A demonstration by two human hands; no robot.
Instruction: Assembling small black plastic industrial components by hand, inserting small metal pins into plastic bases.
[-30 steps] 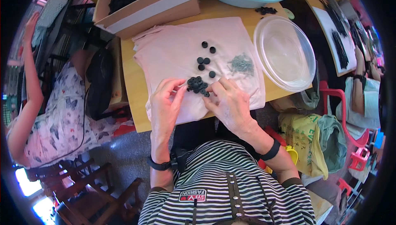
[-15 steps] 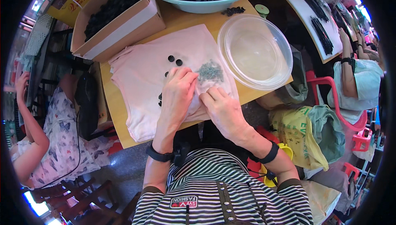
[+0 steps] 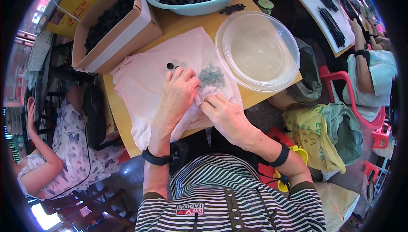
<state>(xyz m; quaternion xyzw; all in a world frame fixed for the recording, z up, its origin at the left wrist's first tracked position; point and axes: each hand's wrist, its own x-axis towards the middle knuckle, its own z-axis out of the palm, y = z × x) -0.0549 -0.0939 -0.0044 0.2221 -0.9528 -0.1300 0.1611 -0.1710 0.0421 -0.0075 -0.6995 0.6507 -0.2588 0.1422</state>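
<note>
A pale pink cloth (image 3: 140, 74) is spread over the wooden table in front of me. My left hand (image 3: 180, 89) is bent over it, palm down, its fingertips right against a small round black cap. Another black cap (image 3: 170, 65) lies just beyond those fingers. The fingers of my right hand (image 3: 223, 115) are pinched together low over the cloth, close to the left hand; anything in the pinch is hidden. Between the hands and the lid lies a little heap of small, greyish-green, thin pieces (image 3: 211, 76), too small to name.
A cardboard box (image 3: 123, 34) of black pieces stands at the far left, beside a light-blue basin (image 3: 191, 7) heaped with black caps. Round clear plastic lids (image 3: 259, 53) lie at the table's right. A green-lidded jar (image 3: 266, 5) is behind them. People sit on both sides.
My left hand has shifted slightly left, its fingertips now over the black caps, covering more of them. The right hand keeps its pinch. The whole view has swung a little.
</note>
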